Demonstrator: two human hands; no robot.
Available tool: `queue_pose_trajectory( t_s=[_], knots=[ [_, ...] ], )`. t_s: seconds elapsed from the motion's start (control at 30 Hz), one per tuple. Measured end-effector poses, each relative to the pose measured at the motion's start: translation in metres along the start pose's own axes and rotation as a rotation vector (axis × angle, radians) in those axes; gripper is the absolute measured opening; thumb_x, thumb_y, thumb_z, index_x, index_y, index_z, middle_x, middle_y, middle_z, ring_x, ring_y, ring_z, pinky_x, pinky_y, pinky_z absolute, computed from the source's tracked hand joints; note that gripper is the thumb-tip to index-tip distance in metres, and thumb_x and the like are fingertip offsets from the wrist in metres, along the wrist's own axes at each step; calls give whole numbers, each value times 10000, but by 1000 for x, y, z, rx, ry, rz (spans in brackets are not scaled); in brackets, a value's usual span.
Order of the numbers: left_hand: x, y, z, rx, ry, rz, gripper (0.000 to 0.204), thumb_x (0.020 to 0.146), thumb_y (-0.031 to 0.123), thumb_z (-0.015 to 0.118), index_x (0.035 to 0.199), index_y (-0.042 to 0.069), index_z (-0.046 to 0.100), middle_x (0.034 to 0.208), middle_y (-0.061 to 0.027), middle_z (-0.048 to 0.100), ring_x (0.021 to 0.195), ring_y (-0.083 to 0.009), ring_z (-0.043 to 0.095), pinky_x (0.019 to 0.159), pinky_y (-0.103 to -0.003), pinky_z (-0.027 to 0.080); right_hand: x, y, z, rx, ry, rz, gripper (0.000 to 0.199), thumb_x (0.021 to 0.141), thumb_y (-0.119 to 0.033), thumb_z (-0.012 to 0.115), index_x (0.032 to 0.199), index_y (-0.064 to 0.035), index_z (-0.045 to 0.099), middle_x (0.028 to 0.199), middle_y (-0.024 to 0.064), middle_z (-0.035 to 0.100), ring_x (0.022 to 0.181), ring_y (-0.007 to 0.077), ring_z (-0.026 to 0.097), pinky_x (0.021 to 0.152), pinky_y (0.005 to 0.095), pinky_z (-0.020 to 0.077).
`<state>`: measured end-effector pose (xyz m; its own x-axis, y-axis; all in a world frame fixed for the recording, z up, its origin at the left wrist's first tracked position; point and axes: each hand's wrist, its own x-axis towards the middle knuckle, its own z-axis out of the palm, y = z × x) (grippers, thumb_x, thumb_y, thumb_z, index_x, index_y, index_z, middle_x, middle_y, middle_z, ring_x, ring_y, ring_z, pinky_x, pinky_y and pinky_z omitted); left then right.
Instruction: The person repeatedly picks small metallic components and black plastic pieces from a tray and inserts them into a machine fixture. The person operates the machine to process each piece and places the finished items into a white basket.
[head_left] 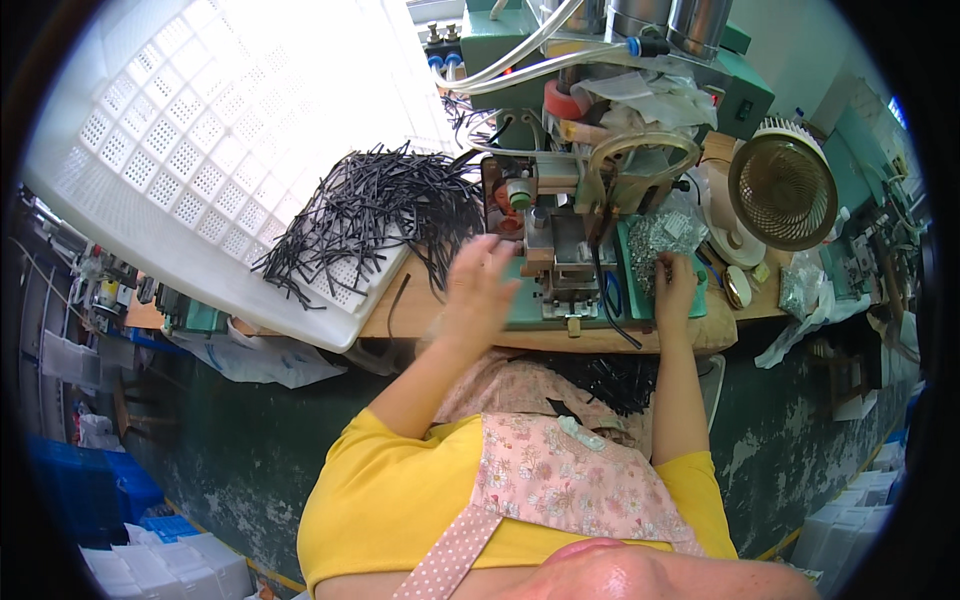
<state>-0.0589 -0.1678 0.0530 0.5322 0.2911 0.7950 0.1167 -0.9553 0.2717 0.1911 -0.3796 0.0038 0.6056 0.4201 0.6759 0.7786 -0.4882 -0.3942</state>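
In the head view, the left hand (480, 290) is raised over the front edge of the bench (420, 312), just left of a green and metal press (575, 250); it is slightly blurred, with the thumb standing apart from the fingers and nothing visible in its grasp. The right hand (672, 280) reaches in over the same front edge, farther toward the bench's right end, its fingertips drawn together above small metal parts (646, 245) in a green tray (697, 298); whether a part is pinched between them I cannot tell. The tray sits just right of the press, with a clear plastic bag (682, 228) lying at its far side. Toward the bench's left end, a large heap of thin black strips (350, 215) rests partly on a white perforated crate (200, 290) and spreads toward the press, near the left hand. One single strip (399, 305) lies apart from the heap, close to the front edge. More black strips (615, 385) lie below the front edge, by the person's floral apron (560, 470). Toward the right end of the bench stands a round fan (783, 190), and a bag of small parts (800, 285) lies near the right front corner. Clear hoses (530, 60) run across the upper part of the machine, above a pink tape roll (565, 100).
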Motion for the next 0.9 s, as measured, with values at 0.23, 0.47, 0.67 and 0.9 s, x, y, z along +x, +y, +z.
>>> queue_pose_trajectory(
  t_s=[0.23,0.47,0.67,0.9],
  knots=[
    [-86,-144,-42,858,-630,-257,63,792,144,582,845,110,577,892,-70,618,927,-218,606,787,-343,427,-5,-7,1,148,42,142,120,881,-27,622,1000,-16,634,1129,139,553,922,277,601,746,348,497],
    [-70,-136,-43,518,-594,-564,110,913,193,542,929,84,549,719,-54,672,663,-269,665,643,-377,488,-7,-10,-4,159,29,135,106,872,-40,632,978,-39,632,1021,114,602,907,279,594,742,370,482],
    [-8,-105,-35,-376,-128,-738,229,976,282,538,1032,60,533,789,-58,703,629,-163,645,576,-284,465,-2,-9,-5,53,31,-16,107,852,-43,641,955,-64,618,894,100,619,833,308,574,722,390,436],
    [22,-74,-14,-502,154,-572,237,979,205,551,1153,46,528,837,-22,663,697,-63,529,603,-216,402,16,-62,-22,381,0,165,102,850,-60,641,952,-57,647,889,100,644,837,303,595,769,389,451]
  ],
)
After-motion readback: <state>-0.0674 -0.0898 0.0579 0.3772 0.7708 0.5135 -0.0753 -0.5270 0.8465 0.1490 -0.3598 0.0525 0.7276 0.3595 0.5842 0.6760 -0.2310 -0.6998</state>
